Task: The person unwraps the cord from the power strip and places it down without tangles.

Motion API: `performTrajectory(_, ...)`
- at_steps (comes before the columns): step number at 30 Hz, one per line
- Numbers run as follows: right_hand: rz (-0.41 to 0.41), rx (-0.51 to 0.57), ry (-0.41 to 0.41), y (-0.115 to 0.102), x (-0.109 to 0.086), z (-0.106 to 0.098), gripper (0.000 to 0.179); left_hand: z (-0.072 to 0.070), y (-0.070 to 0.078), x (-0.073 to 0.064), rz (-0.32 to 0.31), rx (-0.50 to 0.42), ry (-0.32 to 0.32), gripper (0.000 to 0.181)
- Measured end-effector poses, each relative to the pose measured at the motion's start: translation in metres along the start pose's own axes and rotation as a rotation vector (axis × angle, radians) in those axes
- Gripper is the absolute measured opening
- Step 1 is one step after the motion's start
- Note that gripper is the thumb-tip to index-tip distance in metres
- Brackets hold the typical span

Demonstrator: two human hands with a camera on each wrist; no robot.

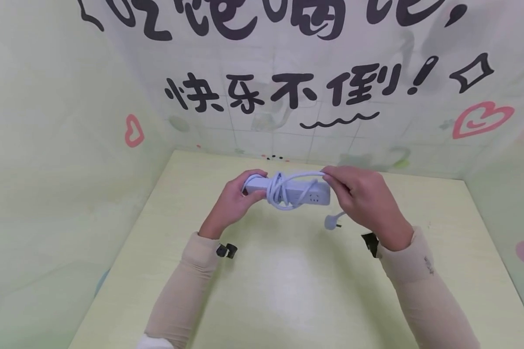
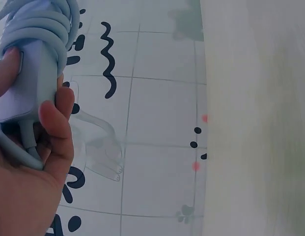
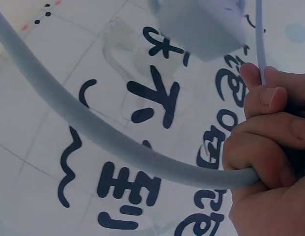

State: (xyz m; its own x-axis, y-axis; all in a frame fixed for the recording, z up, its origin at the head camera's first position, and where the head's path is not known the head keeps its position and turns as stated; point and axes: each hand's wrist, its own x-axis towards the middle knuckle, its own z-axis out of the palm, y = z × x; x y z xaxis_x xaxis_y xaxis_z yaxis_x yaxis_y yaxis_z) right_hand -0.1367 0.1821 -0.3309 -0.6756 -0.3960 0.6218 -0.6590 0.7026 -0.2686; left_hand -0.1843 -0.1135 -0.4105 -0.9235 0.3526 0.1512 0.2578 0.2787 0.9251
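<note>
A white power strip (image 1: 301,192) is held above the table in the head view, with several loops of its cord (image 1: 277,190) wound round its middle. My left hand (image 1: 240,198) grips the strip's left end, thumb on the near face; in the left wrist view the fingers (image 2: 56,123) curl round its end where the cord comes out. My right hand (image 1: 362,196) pinches the cord to the right of the strip. Curled fingers hold the cord (image 3: 142,157) in the right wrist view. The plug (image 1: 331,222) hangs below the right hand on a short length of cord.
Below the hands spreads a pale wooden table (image 1: 279,291). A white printed sheet with black characters (image 1: 288,92) stands behind it, and pale walls (image 1: 48,194) rise at the sides. Small black devices (image 1: 226,250) sit at both wrists.
</note>
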Motion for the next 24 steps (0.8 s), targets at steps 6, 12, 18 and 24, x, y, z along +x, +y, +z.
performTrajectory(6, -0.145, -0.028, -0.102, -0.034, -0.005, -0.016, 0.008, 0.002, -0.003, 0.004, -0.022, 0.014, 0.142, 0.044)
performTrajectory(12, -0.171, -0.112, -0.326, -0.045, -0.017, -0.009, 0.025, 0.001, 0.002, 0.007, -0.007, -0.035, 0.267, 0.045)
performTrajectory(18, 0.006, -0.119, -0.532, -0.010, -0.023, 0.004, 0.032, -0.005, 0.008, 0.004, 0.017, -0.083, 0.271, 0.044)
performTrajectory(24, 0.192, -0.172, -0.649, 0.041, -0.023, 0.017, 0.035, -0.004, 0.010, 0.001, -0.002, -0.080, 0.239, 0.044)
